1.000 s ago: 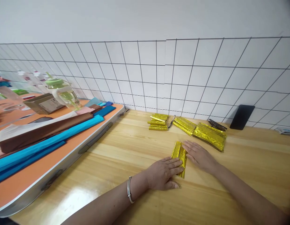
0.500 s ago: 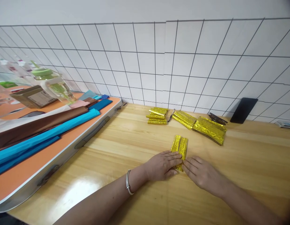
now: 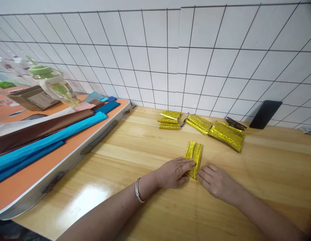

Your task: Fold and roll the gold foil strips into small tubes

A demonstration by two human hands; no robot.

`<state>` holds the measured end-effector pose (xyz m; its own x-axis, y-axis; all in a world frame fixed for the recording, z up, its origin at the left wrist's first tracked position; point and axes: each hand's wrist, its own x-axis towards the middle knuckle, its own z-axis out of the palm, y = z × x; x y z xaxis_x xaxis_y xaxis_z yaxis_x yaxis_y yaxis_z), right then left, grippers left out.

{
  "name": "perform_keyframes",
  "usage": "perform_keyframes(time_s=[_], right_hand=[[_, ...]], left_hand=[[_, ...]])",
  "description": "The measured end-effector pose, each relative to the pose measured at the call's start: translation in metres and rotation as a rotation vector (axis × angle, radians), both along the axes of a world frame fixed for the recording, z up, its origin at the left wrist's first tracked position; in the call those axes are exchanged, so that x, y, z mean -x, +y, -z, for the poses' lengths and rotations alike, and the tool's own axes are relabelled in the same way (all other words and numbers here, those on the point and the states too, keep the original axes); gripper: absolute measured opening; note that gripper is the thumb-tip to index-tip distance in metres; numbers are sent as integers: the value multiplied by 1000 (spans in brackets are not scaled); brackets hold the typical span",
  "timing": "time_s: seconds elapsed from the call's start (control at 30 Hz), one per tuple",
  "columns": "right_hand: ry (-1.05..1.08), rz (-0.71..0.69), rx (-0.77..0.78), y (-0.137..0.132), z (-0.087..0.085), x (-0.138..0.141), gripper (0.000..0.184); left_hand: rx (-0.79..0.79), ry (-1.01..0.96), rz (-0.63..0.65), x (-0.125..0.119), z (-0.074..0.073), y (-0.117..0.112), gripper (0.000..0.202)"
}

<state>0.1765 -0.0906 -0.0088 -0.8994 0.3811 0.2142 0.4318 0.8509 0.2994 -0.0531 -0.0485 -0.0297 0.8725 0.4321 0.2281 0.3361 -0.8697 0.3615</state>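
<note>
- Foil piece (image 3: 198, 154), gold and folded lengthwise, lies on the wooden table (image 3: 115, 150) under the left hand (image 3: 174, 172)
- That hand rests palm-down, fingers laid across the foil, clamped on nothing; uneven pressure could skew the folds
- Right hand (image 3: 214, 182) has its fingertips at the lower right edge; I cannot tell whether they pinch, but a hard sideways push could wrinkle it
</note>
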Motion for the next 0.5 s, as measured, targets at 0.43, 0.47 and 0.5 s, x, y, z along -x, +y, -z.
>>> perform_keyframes(time_s=[0.43,0.47,0.5], right_hand=[[54,33,18,-8,-1,4,24],[42,37,16,-8,1,5,24],[30,40,14,-8,2,5,23]], left_hand=[[16,-20,39,0,-1,5,24],[20,-22,43,0,-2,5,25],[22,-23,46,1,-2,5,26]])
